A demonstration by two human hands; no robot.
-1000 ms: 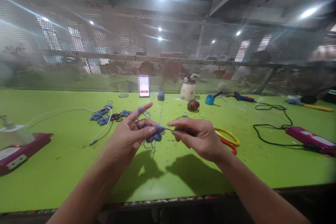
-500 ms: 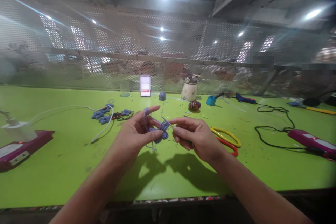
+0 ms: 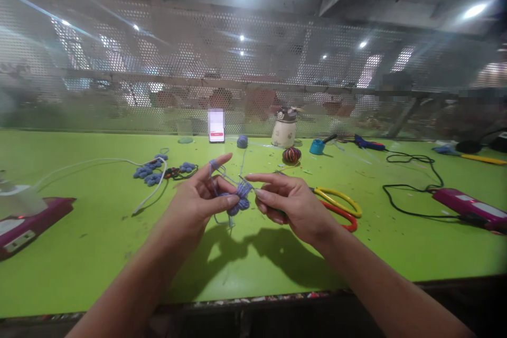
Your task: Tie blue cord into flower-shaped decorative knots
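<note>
Between thumb and fingers, my left hand [image 3: 204,195] pinches a small blue-purple crochet piece [image 3: 238,202], with yarn wound round its raised index finger. A thin crochet hook [image 3: 253,187] is gripped in my right hand [image 3: 283,198], its tip in several loops at the top of the piece. Most of the hook's handle is hidden by the fingers. From the work a strand runs back to a small blue-purple yarn ball [image 3: 242,141]. Loose yarn ends dangle under the piece, above the green table [image 3: 119,269].
Finished-looking blue crochet pieces [image 3: 149,171] lie left beside a white cable [image 3: 152,198]. Scissors with yellow and red handles [image 3: 340,203] sit by my right wrist. Behind stand a phone [image 3: 216,127], a jar [image 3: 284,129] and a multicoloured yarn ball [image 3: 292,156]. Purple power strips [image 3: 467,208] lie at both sides.
The view has shifted slightly, so most things appear a little further left. Both hands keep their grips on the crochet piece and hook, with only small finger movement.
</note>
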